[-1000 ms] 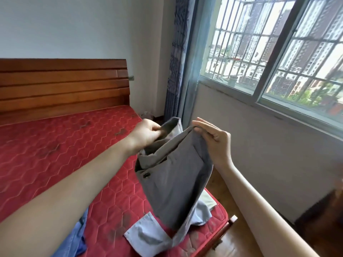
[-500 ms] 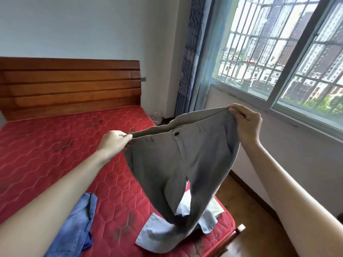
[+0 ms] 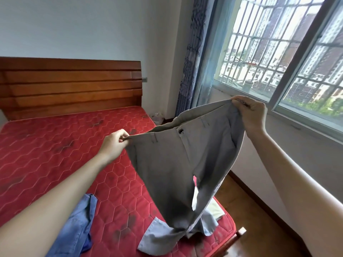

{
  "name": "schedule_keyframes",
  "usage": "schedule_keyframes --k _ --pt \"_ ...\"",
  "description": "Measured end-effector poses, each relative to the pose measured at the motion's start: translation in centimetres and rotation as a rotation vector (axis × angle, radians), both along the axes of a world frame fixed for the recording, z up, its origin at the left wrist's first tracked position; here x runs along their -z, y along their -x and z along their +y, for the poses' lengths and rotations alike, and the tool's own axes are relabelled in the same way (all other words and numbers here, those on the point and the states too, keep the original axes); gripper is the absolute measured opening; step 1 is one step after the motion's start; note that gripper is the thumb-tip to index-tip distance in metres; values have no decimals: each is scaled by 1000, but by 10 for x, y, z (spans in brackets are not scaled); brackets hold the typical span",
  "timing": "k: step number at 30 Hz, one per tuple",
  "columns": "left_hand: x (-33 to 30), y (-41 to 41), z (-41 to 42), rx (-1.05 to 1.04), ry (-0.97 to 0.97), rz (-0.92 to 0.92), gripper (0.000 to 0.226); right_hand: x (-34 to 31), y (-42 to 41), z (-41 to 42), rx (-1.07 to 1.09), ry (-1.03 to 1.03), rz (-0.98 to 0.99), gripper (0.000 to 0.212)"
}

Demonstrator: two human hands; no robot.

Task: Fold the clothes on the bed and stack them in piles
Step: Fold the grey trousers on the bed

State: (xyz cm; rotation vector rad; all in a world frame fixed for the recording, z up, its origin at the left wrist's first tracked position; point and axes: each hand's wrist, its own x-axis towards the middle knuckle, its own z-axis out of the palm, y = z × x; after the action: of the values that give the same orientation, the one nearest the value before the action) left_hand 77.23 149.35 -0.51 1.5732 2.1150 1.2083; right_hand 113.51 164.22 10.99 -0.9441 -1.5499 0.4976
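Grey trousers [image 3: 172, 173] hang in the air over the bed's near right corner, waistband up and spread wide, button facing me. My left hand [image 3: 115, 143] pinches the left end of the waistband. My right hand [image 3: 249, 113] grips the right end, held higher. The legs drape down onto a pale blue shirt [image 3: 157, 238] lying on the red mattress [image 3: 55, 154]. A blue denim garment [image 3: 74, 229] lies crumpled at the near edge, under my left forearm.
A wooden headboard [image 3: 70, 86] stands at the far end of the bed. A wall with a barred window [image 3: 278, 52] and a blue curtain [image 3: 194, 62] runs along the right. Wooden floor [image 3: 259, 229] shows between bed and wall.
My hands have drawn apart, stretching the bunched waistband out wide. The right hand rose and moved right; the trousers now hang open and flat.
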Motion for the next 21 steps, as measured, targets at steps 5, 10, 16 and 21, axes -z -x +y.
schedule_keyframes --k 5,10,16,21 --pt "-23 -3 -3 -32 -161 -113 7 -11 -5 -1 0 -12 83 18" --pt "-63 -5 -32 -25 -495 -147 14 -24 -18 -21 -38 -75 295 17" --pt "-50 9 -31 -91 -507 -130 13 31 -21 -19 11 25 218 12" --pt "40 -13 -1 -363 -54 -247 10 139 8 -23 235 510 -156 9"
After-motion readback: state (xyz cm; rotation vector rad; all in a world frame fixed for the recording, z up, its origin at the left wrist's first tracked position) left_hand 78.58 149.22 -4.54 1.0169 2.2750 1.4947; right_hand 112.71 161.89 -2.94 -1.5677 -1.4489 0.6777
